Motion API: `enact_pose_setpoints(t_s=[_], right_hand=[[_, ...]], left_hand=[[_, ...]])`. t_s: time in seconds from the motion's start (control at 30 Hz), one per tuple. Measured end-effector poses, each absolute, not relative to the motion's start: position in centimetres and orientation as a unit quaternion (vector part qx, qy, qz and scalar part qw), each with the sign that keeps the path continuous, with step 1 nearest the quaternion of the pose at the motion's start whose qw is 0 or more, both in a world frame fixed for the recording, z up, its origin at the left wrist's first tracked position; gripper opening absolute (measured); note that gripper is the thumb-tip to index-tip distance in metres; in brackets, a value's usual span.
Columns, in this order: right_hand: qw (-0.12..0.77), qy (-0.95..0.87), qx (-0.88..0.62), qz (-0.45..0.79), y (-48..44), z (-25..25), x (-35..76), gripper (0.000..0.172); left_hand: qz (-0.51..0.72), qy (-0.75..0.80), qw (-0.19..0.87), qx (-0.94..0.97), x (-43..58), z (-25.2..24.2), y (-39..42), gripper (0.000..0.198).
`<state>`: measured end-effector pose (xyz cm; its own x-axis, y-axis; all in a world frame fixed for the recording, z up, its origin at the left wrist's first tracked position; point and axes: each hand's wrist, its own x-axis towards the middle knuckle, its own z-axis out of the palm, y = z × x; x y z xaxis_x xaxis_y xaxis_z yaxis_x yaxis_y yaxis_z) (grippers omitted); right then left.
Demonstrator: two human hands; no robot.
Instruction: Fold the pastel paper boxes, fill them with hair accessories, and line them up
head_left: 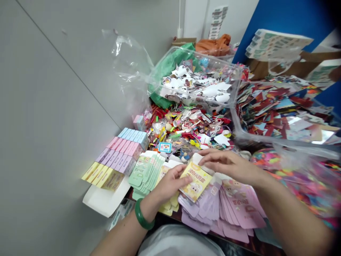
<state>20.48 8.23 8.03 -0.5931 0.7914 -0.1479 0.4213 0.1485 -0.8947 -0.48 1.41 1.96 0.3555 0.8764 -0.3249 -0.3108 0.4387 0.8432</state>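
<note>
My left hand, below a green bangle on the wrist, grips a small yellow cardboard box with printed cartoon figures, thumb across its front. A white flap stands up at the box's top. My right hand reaches over from the right with fingers stretched out beside that flap; whether they touch it I cannot tell. Under and around both hands lie fanned stacks of flat box blanks: green blanks, yellow blanks, purple blanks and pink blanks.
Left of the blanks, rows of small boxes in blue, pink, purple and yellow fill a white tray. Behind lies a heap of small trinkets. Clear bins hold white cutouts and red card pieces. A grey wall bounds the left.
</note>
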Motion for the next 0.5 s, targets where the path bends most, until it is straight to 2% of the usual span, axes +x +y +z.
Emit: enact_pose_setpoints(t_s=[0.17, 0.3, 0.37, 0.5], right_hand=[[0.202, -0.718, -0.437, 0.503, 9.0, 7.4, 19.5, 0.031], [0.202, -0.681, -0.616, 0.34, 10.5, 4.8, 18.5, 0.034], [0.181, -0.673, -0.652, 0.299, 11.1, 3.2, 17.9, 0.033], [0.191, -0.659, -0.635, 0.356, 11.5, 1.3, 17.3, 0.03]], left_hand=[[0.369, 0.39, 0.76, 0.366, -1.1, 1.7, 0.6, 0.047], [0.324, 0.365, 0.784, 0.383, -1.2, 1.3, -0.5, 0.044], [0.319, 0.361, 0.787, 0.385, -1.2, 1.2, -0.8, 0.045], [0.367, 0.382, 0.761, 0.374, -2.2, 1.8, -0.5, 0.044]])
